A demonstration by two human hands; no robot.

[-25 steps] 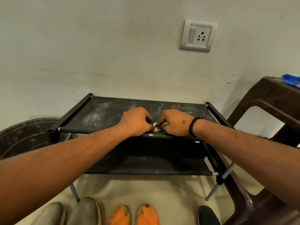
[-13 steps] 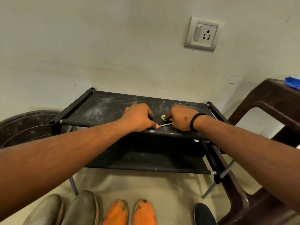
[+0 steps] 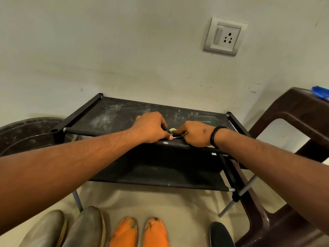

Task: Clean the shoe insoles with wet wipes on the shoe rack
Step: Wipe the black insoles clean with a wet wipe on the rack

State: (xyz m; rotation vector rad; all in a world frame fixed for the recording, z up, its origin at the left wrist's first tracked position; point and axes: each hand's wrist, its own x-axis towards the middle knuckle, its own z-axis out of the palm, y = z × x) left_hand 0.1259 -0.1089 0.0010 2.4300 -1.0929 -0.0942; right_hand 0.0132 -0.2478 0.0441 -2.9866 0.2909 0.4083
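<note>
- Small pale wipe packet [image 3: 172,130] seen at near edge of shoe rack [image 3: 110,114] top shelf, pinched between both grips.
- Left hand [image 3: 151,128] curled on packet; right hand [image 3: 193,133] fingers pinching its other end.
- Dark insole [image 3: 203,119] lies just beyond right hand, apparently unwiped.
- Judged: wipe still being extracted; cleaning not begun.
- Shoes [image 3: 138,232] on floor, near.

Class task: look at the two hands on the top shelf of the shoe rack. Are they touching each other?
Apart. The head view shows a narrow gap between the left hand and the right hand, with a small pale object visible in it.
</note>
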